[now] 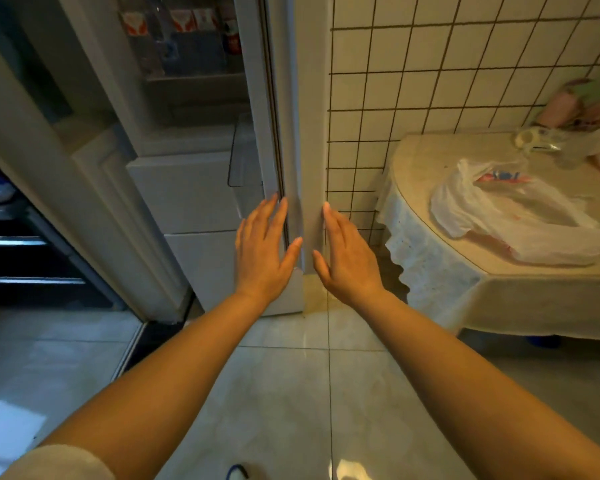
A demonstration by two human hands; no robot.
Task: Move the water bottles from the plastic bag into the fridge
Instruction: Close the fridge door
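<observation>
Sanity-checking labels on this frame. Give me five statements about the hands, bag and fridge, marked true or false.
1. Both the left hand and right hand are open, holding nothing. True.
2. The plastic bag hangs from the right hand. False: it lies on the table, to the right.
3. The fridge door is open. True.
4. The table is bare wood. False: a tablecloth covers it.
5. The wall behind the table is tiled. True.
</observation>
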